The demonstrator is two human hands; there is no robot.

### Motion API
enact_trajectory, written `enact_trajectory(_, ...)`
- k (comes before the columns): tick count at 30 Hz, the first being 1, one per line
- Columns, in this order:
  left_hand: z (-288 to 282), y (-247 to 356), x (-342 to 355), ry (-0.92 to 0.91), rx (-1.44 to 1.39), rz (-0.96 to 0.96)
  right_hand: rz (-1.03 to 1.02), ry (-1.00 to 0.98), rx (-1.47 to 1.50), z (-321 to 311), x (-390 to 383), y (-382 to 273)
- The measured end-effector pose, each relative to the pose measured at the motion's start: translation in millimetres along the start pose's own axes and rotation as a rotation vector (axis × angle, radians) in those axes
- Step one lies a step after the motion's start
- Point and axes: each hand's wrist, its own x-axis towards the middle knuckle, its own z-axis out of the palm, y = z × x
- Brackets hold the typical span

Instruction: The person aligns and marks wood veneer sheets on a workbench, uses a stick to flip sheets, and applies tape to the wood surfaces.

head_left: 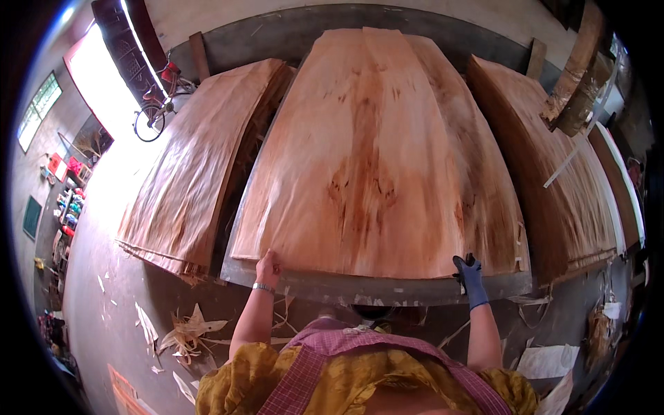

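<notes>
A large sheet of wood veneer, reddish-brown with dark knots and streaks, lies on top of a stack in front of me. The stack rests on a grey-edged table. My left hand, bare and with a watch at the wrist, has its fingers closed on the sheet's near left corner. Over at the near right, my right hand wears a blue-grey glove with dark fingertips. Its fingers grip the near edge of the veneer; what lies under them is hidden.
Veneer stacks stand on the left and on the right, with narrow gaps between. Torn veneer scraps litter the floor. A wrapped post hangs in at the upper right. Beyond the left stack a bicycle stands by a bright doorway.
</notes>
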Motion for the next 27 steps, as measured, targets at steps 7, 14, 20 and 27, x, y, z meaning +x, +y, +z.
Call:
enact_trajectory(7, 29, -42, -14, 0.17, -0.215, 0.009, 0.297, -0.015, -0.017, -27, 7, 64)
enact_trajectory(14, 18, -61, -14, 0.18, -0.279, 0.046, -0.067, 0.296, -0.563, -15, -13, 89)
enact_trajectory(20, 18, -21, 20, 0.229, -0.329, 0.128, 0.068, 0.129, -0.301, 35, 19, 22)
enact_trajectory(27, 22, -34, 15, 0.294, -0.294, 0.095, -0.033, 0.251, -0.351, 28, 50, 94)
